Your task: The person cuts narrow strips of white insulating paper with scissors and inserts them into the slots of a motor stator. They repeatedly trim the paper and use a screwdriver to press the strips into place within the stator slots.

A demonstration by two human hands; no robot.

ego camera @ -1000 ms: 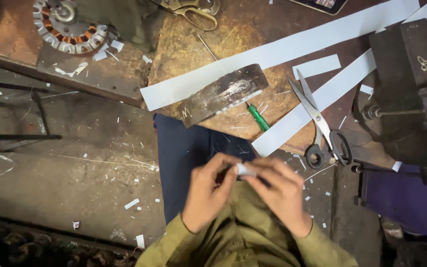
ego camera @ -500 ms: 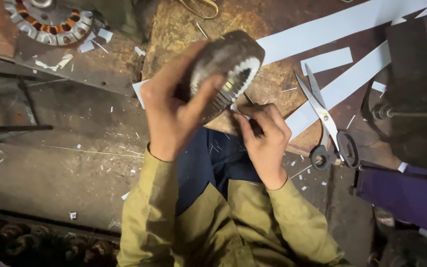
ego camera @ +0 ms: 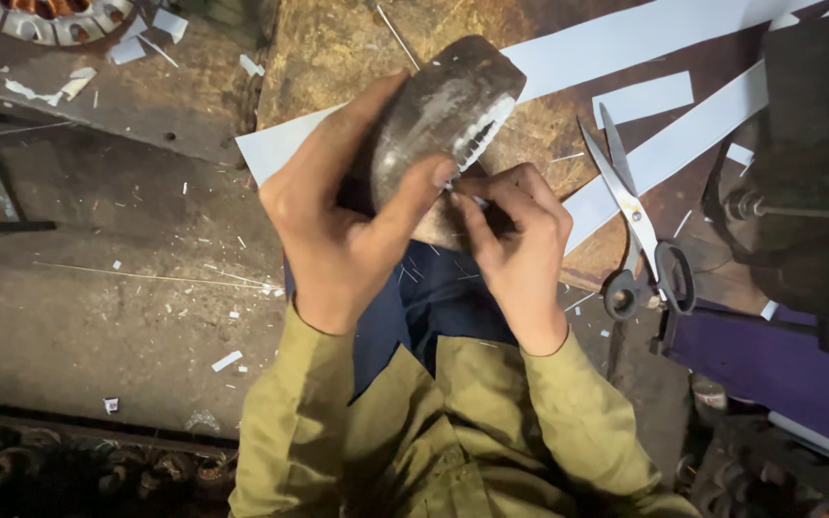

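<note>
The right hand (ego camera: 515, 245) has its fingertips pinched tight on a small white slip, probably paper, pressing it against the toothed inner edge of the stator core (ego camera: 443, 125); how much of the slip is already in a slot is hidden by the fingers. The left hand (ego camera: 347, 225) is wrapped around the core's dark outer shell, thumb laid along its side and fingers behind, holding it tilted and lifted off the wooden block (ego camera: 338, 48) that sits just beyond it. The core itself is a heavy, grey-brown metal ring with pale teeth showing along its open face, held above the person's lap, between the olive sleeves (ego camera: 568, 412). The step in hand looks like lining one slot of the core with an insulating slip; seating it would call for a steady push along the slot while the left hand keeps the ring from turning. Out from the core, long white paper strips (ego camera: 645, 38) lie across the block behind and to its right, a pair of scissors (ego camera: 640, 230) rests open-bladed to the right, and a dark vise-like machine (ego camera: 808, 163) stands further right. Far to the core's upper left lies another stator with copper windings (ego camera: 50, 14), amid paper scraps on the grimy floor (ego camera: 98, 307).
</note>
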